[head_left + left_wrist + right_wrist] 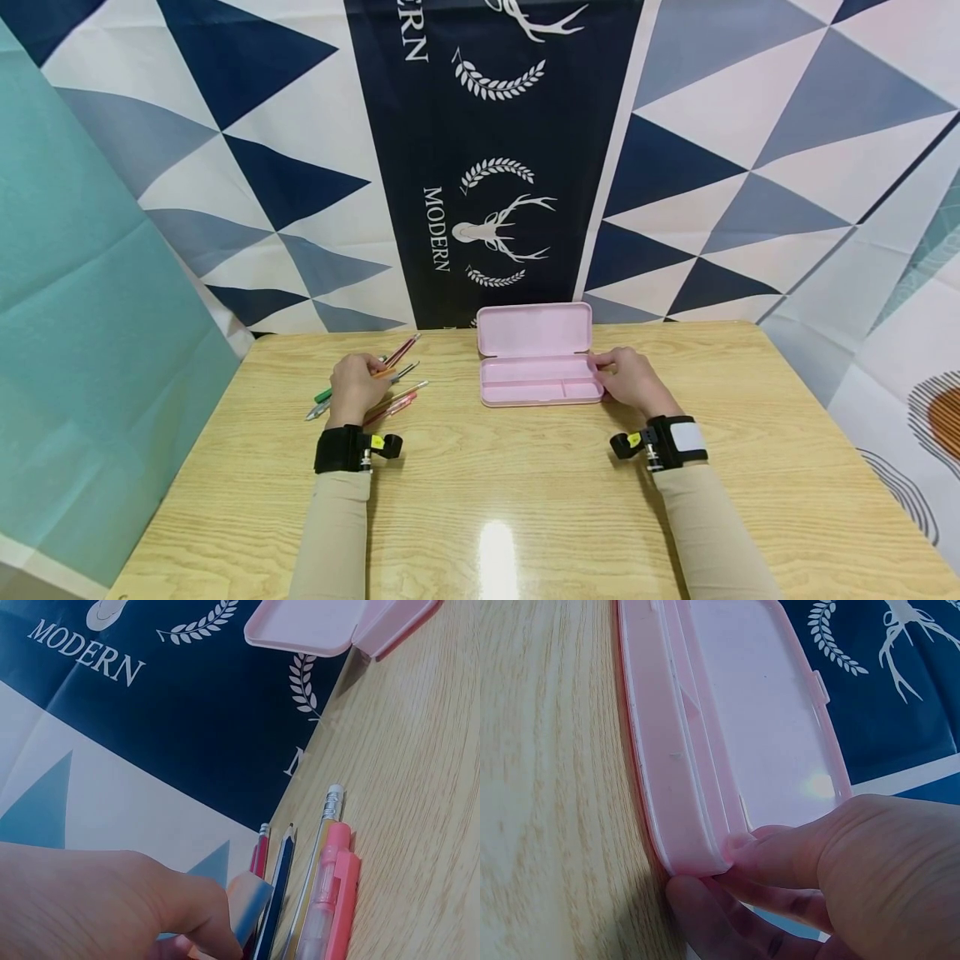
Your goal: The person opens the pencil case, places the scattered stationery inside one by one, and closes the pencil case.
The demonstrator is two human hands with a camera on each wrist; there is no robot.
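Note:
An opened pink pencil case (pixel 535 331) stands at the back of the table, its lid raised toward the wall. My right hand (pixel 632 379) grips its right end, the thumb over the wall and the fingers outside, as the right wrist view shows. My left hand (pixel 356 387) is over a loose pile of pens and pencils, pinching a small orange-and-blue eraser (pixel 251 909). Beside those fingers lie a dark blue pencil (pixel 276 892), a pencil with a white eraser end (pixel 333 802) and a pink pen (pixel 343 877). Red pencils (pixel 402 350) and a green pen (pixel 323 395) stick out.
The wooden table (pixel 487 475) meets a patterned cloth (pixel 495 142) hanging along its back edge. A divider (pixel 536 382) runs lengthwise through the case. Both wrists wear black straps with small cameras. Light glares off the table's front.

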